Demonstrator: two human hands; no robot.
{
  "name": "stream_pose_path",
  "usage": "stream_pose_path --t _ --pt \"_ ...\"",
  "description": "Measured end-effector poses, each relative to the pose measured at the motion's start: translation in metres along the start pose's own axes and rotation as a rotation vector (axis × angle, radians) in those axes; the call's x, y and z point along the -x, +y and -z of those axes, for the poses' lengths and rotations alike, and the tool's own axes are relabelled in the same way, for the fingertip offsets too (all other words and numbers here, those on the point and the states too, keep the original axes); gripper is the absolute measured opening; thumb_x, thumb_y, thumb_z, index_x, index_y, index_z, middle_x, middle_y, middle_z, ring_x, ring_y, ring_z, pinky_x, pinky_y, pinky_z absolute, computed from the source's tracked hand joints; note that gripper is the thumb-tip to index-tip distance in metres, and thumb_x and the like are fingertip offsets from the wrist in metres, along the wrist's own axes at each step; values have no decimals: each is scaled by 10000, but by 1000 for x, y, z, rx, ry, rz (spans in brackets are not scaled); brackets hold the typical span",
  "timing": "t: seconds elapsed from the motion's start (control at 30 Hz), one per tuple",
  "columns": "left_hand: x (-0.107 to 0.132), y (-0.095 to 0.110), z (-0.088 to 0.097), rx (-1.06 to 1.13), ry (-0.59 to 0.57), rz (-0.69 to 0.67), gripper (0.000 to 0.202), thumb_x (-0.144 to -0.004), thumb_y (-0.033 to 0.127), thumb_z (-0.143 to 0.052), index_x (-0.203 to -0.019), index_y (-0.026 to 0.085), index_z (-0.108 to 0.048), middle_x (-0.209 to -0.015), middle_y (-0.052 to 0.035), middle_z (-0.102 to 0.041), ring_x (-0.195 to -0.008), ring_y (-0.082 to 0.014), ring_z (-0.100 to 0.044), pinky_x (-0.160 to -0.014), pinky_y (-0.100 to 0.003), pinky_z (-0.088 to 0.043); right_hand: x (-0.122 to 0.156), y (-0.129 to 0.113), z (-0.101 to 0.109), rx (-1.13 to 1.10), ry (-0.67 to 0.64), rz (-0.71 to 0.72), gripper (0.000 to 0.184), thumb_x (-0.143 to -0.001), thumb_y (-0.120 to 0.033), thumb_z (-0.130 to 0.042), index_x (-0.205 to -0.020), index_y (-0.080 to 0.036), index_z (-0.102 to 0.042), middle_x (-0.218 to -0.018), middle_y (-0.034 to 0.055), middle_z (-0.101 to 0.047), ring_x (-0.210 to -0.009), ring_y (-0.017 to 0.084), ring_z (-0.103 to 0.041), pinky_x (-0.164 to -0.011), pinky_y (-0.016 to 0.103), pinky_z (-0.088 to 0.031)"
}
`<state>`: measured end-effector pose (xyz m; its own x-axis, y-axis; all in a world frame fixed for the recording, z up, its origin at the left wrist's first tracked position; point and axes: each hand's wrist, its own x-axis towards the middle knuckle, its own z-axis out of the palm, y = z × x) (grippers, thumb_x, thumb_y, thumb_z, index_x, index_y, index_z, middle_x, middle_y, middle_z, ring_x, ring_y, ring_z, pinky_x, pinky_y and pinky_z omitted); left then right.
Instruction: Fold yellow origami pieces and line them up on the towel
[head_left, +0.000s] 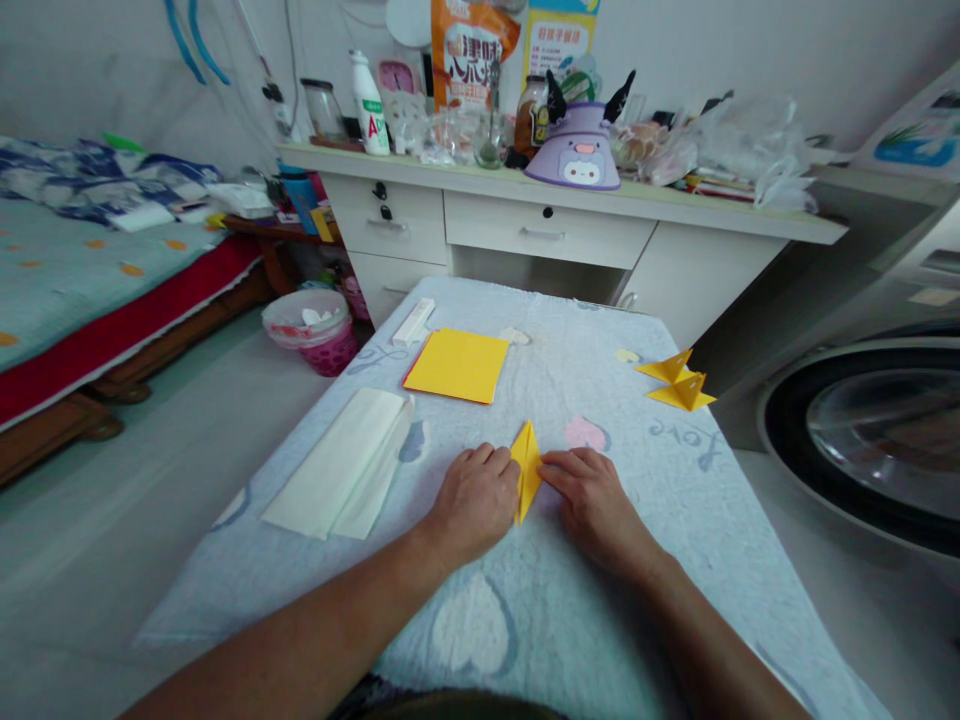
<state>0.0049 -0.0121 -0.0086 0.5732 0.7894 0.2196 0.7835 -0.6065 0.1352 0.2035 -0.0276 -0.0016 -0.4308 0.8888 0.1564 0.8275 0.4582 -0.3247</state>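
Note:
A yellow folded paper (529,470), shaped like a narrow diamond, lies on the cloth-covered table between my hands. My left hand (480,497) is closed at its left edge, with the fingers curled and the thumb side against the paper. My right hand (592,500) touches the right edge with its fingertips drawn together. Beyond them lies a stack of square paper (459,365), yellow on top with a red edge showing below. Two yellow folded paper pieces (679,382) with pointed tips stand at the right side of the table.
Left on the table are a pale folded sheet (341,462) and a small white box (413,322). A white desk (540,222) with a purple visor hat (577,150) stands behind. A washing machine (885,420) is at right, a pink bin (319,335) and bed at left.

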Motion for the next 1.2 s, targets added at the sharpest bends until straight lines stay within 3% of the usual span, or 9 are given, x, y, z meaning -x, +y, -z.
stream_pose_path --t 0.13,0.27,0.43,0.53,0.7,0.9,1.07,1.2 --pt "-7 0 -4 26 64 41 159 -921 312 -558 -855 185 -628 -874 -61 -601 -865 -224 -539 -755 -382 -448 -2 7 3 -133 8 11 489 -775 1 -464 -1133 -243 -689 -1200 73 -663 -1070 221 -568 -952 419 -415" --pt "-11 -2 -9 81 64 64 69 -895 260 -597 -869 198 -613 -934 -51 -596 -904 -217 -540 -801 -373 -465 -9 16 17 -242 -93 16 395 -779 -50 -492 -1073 -216 -697 -1166 77 -681 -1063 222 -603 -967 411 -423" --pt "-11 -5 -12 250 141 147 176 -828 221 -669 -978 197 -581 -1120 -60 -557 -1062 -225 -506 -946 -389 -438 -32 22 25 -254 -50 -164 264 -815 -131 -492 -969 -183 -700 -939 68 -717 -848 193 -644 -772 312 -478" --pt "-12 -7 -12 306 144 158 215 -805 217 -688 -966 206 -547 -1060 -42 -580 -1049 -226 -509 -941 -397 -428 -49 18 18 -249 -34 -247 238 -821 -133 -490 -946 -180 -687 -829 41 -705 -753 169 -628 -713 283 -451" --pt "-14 -10 -14 389 134 168 244 -770 164 -693 -917 219 -506 -976 -14 -604 -983 -220 -529 -874 -375 -434 -64 7 -1 -232 -4 -352 234 -775 -135 -567 -997 -153 -639 -841 43 -673 -739 152 -590 -680 259 -399" --pt "-15 -12 -17 474 163 222 388 -723 138 -714 -1020 218 -477 -1028 -16 -601 -1009 -220 -527 -898 -369 -424 -72 8 -7 -253 -14 -374 120 -701 -141 -618 -820 -159 -610 -817 35 -582 -723 146 -509 -655 260 -362" --pt "-15 -12 -14 357 176 296 531 -695 257 -771 -1142 213 -488 -1188 -60 -553 -1157 -278 -447 -987 -427 -355 -73 10 -5 -400 -19 -378 117 -674 -108 -602 -755 -182 -562 -765 0 -561 -694 126 -507 -633 243 -371" --pt "-16 -12 -13 344 129 290 440 -702 298 -770 -1071 227 -539 -1165 -41 -572 -1152 -278 -445 -991 -437 -317 -68 12 -10 -599 -39 -390 115 -699 -124 -547 -766 -205 -501 -653 -44 -533 -586 109 -496 -527 221 -352"
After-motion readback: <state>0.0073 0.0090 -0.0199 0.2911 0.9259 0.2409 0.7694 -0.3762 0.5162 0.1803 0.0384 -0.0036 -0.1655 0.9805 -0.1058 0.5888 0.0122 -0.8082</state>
